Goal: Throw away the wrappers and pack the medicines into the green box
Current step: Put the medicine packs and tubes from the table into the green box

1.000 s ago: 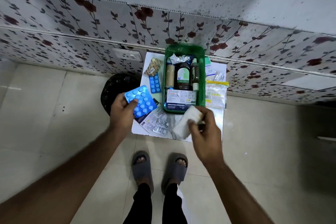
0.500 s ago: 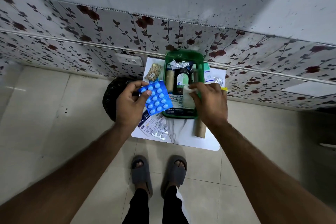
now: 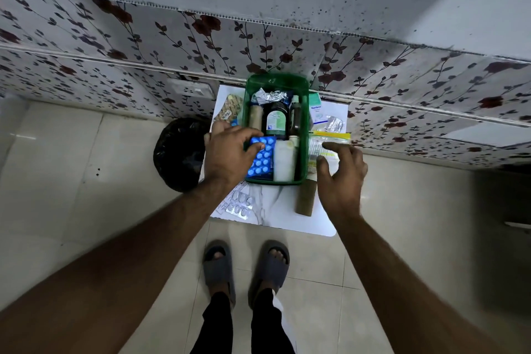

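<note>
The green box (image 3: 276,80) stands at the back of a small white table (image 3: 283,210), holding a dark bottle (image 3: 275,121), other bottles and crumpled foil (image 3: 270,96). My left hand (image 3: 230,152) reaches over the box's front left corner, thumb and fingers closed on a blue blister pack (image 3: 263,158) that lies inside the box. A white wrapped roll (image 3: 283,158) lies in the box beside the pack. My right hand (image 3: 340,172) hovers right of the box with spread fingers and holds nothing, above a clear zip bag (image 3: 330,142).
On the table lie a brown cardboard tube (image 3: 307,197), silver blister strips (image 3: 240,205), a tan tablet strip (image 3: 230,108), a white carton (image 3: 316,109) and a foil wrapper (image 3: 334,124). A black-lined bin (image 3: 178,152) stands left of the table. A floral wall rises behind.
My left hand carried the blue blister pack from the table's left side into the box. My right hand put the white roll in the box, let go and moved right.
</note>
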